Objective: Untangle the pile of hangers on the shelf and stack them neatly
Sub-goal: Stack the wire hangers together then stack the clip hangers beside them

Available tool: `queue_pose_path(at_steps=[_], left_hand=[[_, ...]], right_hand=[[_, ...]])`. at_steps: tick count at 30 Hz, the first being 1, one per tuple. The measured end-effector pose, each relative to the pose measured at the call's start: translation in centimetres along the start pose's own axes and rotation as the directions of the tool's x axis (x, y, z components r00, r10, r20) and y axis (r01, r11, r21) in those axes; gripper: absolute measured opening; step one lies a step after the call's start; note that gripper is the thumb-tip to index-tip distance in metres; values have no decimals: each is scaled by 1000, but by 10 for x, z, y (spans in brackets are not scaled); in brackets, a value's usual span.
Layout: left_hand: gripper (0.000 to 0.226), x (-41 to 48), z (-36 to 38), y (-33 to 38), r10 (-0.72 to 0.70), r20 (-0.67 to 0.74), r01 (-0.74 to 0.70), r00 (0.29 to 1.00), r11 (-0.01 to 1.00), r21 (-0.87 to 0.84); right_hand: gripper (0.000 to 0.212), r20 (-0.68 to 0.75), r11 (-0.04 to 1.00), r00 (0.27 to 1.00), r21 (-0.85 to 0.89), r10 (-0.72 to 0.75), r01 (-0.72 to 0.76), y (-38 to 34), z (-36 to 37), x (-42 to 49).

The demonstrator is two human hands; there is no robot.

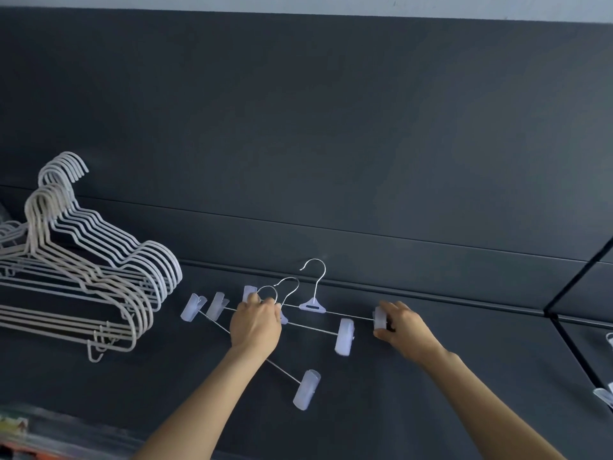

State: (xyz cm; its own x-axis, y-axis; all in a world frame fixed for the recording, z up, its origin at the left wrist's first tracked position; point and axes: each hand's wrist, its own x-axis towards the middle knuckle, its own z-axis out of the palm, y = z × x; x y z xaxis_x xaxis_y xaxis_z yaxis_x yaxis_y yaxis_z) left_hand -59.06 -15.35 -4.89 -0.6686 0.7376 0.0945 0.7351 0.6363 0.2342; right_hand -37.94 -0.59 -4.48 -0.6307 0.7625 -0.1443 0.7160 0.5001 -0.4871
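Three clip hangers with thin metal bars and pale plastic clips lie overlapping on the dark shelf. The rearmost clip hanger has its hook pointing up toward the back panel. My right hand pinches that hanger's right end clip. My left hand is closed over the hooks and middle of the other two clip hangers. One of them slants down to a lower clip; another ends in a clip between my hands.
A neat stack of white and beige wire hangers lies at the left. More pale clips peek in at the right edge beyond a black frame bar. A blurred colourful package sits bottom left.
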Motion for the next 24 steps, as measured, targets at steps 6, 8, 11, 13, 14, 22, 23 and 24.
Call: queue_pose_path(at_steps=[6,8,11,13,14,22,23,24], left_hand=[[33,-6,2,3,15,-91,-20,996,998,-57],[32,-8,2,8,30,-103,-39,994,996,-86],[30,-13,1,19,61,-95,-71,994,992,-107],[29,-16,-1,24,67,-82,-76,994,991,-113],[29,-16,-2,26,64,-77,-73,995,991,-113],[24,-25,-13,33,38,39,-30,999,984,-178],[23,-26,-15,36,39,59,-26,997,979,-203],[22,-27,-17,39,38,75,-20,996,974,-225]], right_hand=[[18,-233,949,967,314,99,-21,-24,-3,-18],[23,-96,902,992,431,76,-28,-35,1,-22],[27,-28,908,998,416,59,-42,-40,8,-26],[25,-74,904,995,425,72,-34,-36,8,-27],[25,-91,899,993,437,81,-33,-32,7,-28],[26,-228,965,967,258,117,-56,-21,24,-43],[26,-237,968,964,243,117,-58,-22,27,-45],[27,-252,973,961,224,117,-60,-23,30,-46]])
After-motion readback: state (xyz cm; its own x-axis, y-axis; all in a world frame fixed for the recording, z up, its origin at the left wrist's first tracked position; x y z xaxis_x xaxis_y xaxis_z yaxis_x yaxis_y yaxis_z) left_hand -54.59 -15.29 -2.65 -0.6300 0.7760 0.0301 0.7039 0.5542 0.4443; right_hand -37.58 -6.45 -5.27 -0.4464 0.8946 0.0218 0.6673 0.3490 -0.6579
